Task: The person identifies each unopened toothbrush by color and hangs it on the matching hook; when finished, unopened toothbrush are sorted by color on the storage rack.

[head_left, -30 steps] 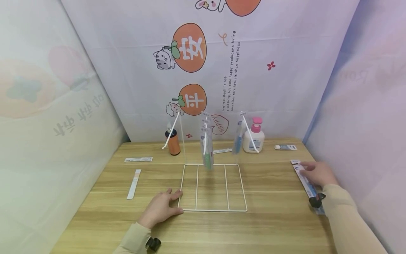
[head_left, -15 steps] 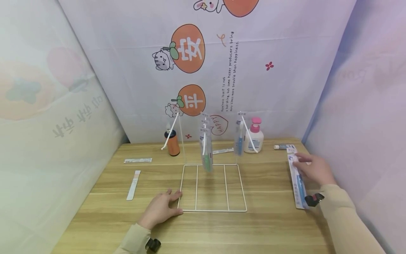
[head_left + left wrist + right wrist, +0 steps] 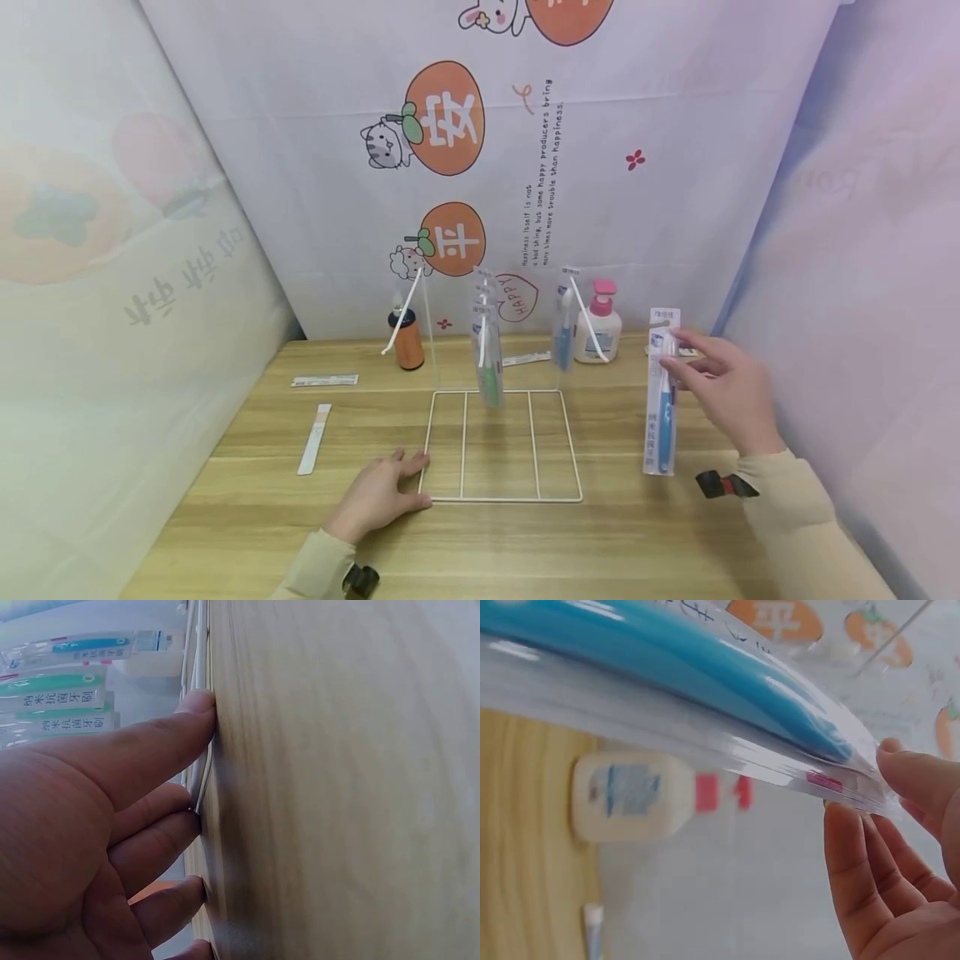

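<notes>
In the head view my right hand (image 3: 727, 392) pinches the upper part of a packaged toothbrush (image 3: 662, 417) between thumb and fingers. The long clear pack hangs upright, with a blue-handled brush inside. Close up in the right wrist view, the thumb and fingertips grip one end of the pack. My left hand (image 3: 381, 493) rests at the front left corner of a white wire display rack (image 3: 510, 499), thumb and fingertips touching its base wire. Packaged green toothbrushes (image 3: 491, 367) hang on the rack's middle hook, and one packaged blue toothbrush (image 3: 565, 333) is on the right hook (image 3: 591, 321).
The left hook (image 3: 403, 308) juts forward. Behind the rack stand an orange bottle (image 3: 410, 342) and a white pump bottle (image 3: 598, 333) with a pink top. Flat narrow packs lie at left (image 3: 314, 439), back left (image 3: 325, 380) and behind the rack (image 3: 527, 359). Cloth walls enclose the table.
My right hand has lifted the packaged toothbrush from the right side of the table, moved it left and turned it upright. The left hand stays at the rack's corner.
</notes>
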### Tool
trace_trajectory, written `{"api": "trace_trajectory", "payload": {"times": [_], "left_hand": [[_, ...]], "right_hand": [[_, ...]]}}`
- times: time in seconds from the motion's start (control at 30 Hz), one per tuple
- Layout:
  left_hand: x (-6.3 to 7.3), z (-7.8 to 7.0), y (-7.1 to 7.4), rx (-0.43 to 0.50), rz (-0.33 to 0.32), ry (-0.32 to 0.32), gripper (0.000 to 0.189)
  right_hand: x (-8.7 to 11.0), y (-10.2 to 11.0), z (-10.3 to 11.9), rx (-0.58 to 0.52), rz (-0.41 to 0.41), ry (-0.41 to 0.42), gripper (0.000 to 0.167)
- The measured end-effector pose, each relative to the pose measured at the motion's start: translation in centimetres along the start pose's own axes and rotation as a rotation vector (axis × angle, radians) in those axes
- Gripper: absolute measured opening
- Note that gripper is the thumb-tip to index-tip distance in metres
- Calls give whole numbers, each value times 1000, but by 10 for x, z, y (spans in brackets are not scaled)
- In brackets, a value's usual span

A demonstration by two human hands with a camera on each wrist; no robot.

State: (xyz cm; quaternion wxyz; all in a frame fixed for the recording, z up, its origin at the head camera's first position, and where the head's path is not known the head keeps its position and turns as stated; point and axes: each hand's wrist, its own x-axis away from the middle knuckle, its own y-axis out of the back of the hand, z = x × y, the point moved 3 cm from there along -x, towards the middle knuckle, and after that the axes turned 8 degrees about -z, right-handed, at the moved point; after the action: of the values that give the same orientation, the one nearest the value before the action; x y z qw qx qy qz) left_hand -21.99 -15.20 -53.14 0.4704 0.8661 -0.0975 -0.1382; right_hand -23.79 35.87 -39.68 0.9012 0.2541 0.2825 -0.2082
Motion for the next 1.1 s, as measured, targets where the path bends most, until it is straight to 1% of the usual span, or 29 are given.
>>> {"api": "trace_trajectory", "payload": {"times": [0.07,0.13,0.3,0.47,0.6,0.73,0.97,1.1], "left_hand": [[0,0,0,5,0,1,70],[0,-1,1,7,2,2,70],[0,-3,3,10,8,5,70],[0,-5,4,22,8,3,70],[0,-5,3,23,9,4,71],[0,-5,3,24,7,5,70],[0,-4,3,13,8,13,70],[0,-3,2,6,6,17,70]], "right_hand": [[4,-2,19,-69,-33,64,44],[10,-3,37,-133,-54,131,47],[26,-6,73,-209,-84,297,56],[41,-10,97,-275,-57,382,57],[50,-12,109,-328,-39,428,50],[55,-14,114,-355,-28,448,44],[58,-21,113,-321,-20,437,51],[59,-25,112,-312,-18,435,52]]}}
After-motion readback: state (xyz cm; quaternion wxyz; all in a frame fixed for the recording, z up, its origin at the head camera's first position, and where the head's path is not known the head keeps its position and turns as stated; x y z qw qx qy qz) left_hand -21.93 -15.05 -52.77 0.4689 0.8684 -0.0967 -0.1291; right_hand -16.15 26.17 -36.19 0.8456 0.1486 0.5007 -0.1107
